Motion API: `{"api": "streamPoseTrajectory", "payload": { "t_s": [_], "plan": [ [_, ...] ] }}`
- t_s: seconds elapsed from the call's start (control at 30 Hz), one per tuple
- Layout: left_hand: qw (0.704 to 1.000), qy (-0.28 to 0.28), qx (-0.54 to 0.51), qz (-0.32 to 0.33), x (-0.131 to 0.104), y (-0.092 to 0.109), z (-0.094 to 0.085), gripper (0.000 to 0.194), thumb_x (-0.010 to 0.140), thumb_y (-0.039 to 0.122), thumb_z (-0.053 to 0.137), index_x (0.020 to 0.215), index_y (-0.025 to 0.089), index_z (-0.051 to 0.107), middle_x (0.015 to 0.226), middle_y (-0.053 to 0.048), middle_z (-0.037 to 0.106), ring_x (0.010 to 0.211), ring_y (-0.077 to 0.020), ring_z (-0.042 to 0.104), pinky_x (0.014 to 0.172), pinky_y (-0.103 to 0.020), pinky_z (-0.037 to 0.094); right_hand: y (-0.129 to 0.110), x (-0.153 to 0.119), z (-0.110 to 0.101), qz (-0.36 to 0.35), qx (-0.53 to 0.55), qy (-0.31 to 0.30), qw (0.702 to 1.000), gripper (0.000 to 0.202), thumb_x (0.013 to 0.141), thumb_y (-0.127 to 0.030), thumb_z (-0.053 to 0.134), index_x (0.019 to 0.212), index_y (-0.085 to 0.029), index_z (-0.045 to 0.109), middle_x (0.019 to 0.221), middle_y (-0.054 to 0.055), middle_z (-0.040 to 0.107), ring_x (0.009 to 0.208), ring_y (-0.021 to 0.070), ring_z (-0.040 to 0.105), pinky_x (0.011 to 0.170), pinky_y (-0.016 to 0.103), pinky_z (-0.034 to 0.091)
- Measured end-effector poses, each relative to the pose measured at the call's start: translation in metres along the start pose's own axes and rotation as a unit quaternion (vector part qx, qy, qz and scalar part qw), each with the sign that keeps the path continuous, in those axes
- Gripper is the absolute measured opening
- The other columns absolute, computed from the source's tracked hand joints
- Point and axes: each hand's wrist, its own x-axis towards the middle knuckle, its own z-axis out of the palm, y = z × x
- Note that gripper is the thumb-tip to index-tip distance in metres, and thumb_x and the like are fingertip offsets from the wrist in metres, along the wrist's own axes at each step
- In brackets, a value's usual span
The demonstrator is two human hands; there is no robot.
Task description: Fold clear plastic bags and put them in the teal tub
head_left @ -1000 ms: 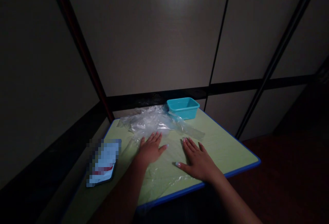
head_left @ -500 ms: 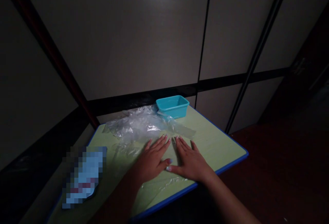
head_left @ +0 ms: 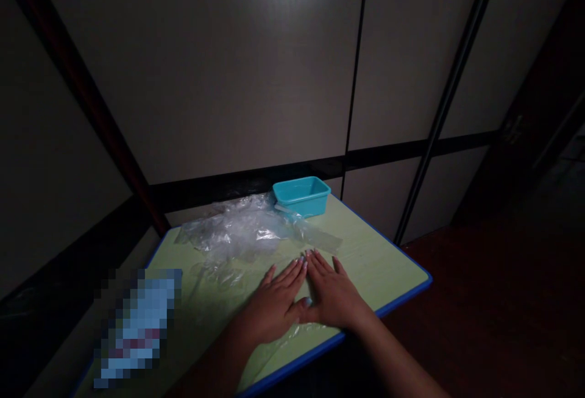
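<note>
My left hand lies flat, palm down, its fingers stretched toward the far side of the table. Beside it my right hand is flat too, and the two touch at the thumbs and fingertips. Under and around both hands a thin clear plastic bag is spread on the green tabletop. Beyond the left hand lies a crumpled heap of clear plastic bags. One flattened strip of it reaches right, past the fingertips.
A turquoise plastic basket stands at the table's back corner. On the left lies a blurred-out blue-white packet. The green table has a blue edge and stands against wardrobe panels.
My hands have come together, so that thumbs and fingertips now touch; before there was a gap between the fingertips. The view has shifted slightly. Basket and plastic heap keep their places.
</note>
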Motion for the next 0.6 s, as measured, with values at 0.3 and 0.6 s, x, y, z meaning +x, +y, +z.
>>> {"api": "streamPoseTrajectory", "payload": {
  "t_s": [0.3,0.6],
  "plan": [
    [0.993,0.059,0.014,-0.105,-0.001,-0.011,0.007,0.058,0.093,0.052,0.024,0.146,0.028,0.018,0.154,-0.003,0.01,0.142,-0.0192,0.008,0.111,-0.052,0.013,-0.003,0.0,-0.001,0.022,-0.025,-0.018,0.999,0.109,0.07,-0.072,0.046,0.148,-0.008,0.005,0.153,0.012,0.004,0.142,0.0266,-0.001,0.111,0.053,0.001],
    [0.983,0.084,0.01,-0.161,-0.006,-0.03,0.004,0.065,0.091,0.059,0.024,0.146,0.025,0.019,0.154,-0.005,0.013,0.141,-0.0225,0.011,0.11,-0.054,0.015,0.001,-0.001,0.004,-0.008,-0.056,0.002,0.998,0.089,0.081,-0.072,0.03,0.149,-0.018,0.008,0.153,0.009,0.001,0.141,0.0289,0.0,0.109,0.058,0.004]
  ]
}}
